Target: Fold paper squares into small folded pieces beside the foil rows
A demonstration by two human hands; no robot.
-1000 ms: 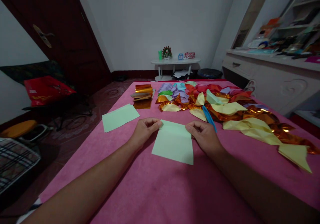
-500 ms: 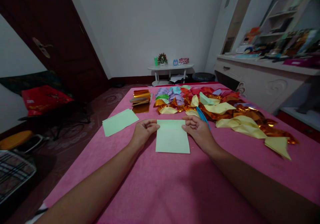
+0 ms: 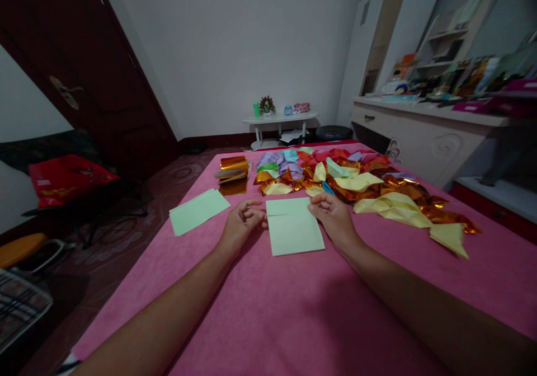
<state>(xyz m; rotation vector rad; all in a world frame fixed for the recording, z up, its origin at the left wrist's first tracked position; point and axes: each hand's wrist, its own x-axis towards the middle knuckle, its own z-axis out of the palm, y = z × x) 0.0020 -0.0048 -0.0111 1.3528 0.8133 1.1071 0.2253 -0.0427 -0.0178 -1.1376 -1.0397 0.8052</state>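
Observation:
A light green sheet of paper lies in front of me, its far part folded over as a flap with a crease across it. My right hand pinches the paper's far right edge between thumb and fingers. Beside the left edge rests my left hand, its fingers loosely bent and apart, with nothing visible in them. Left of that hand is a small stack of light green paper. Just beyond my right hand, a slim blue object shows in part; its kind is unclear.
Pink cloth covers the table. Stacked gold foil sheets lie at the far left. Crumpled, folded pieces in gold foil, yellow paper, purple and red spread along the far right. Beyond stand a small white table and a dresser.
My left hand has let go of the paper and sits slightly apart from it. The paper has turned a little, and its flap has lifted slightly at the left. The camera view has shifted.

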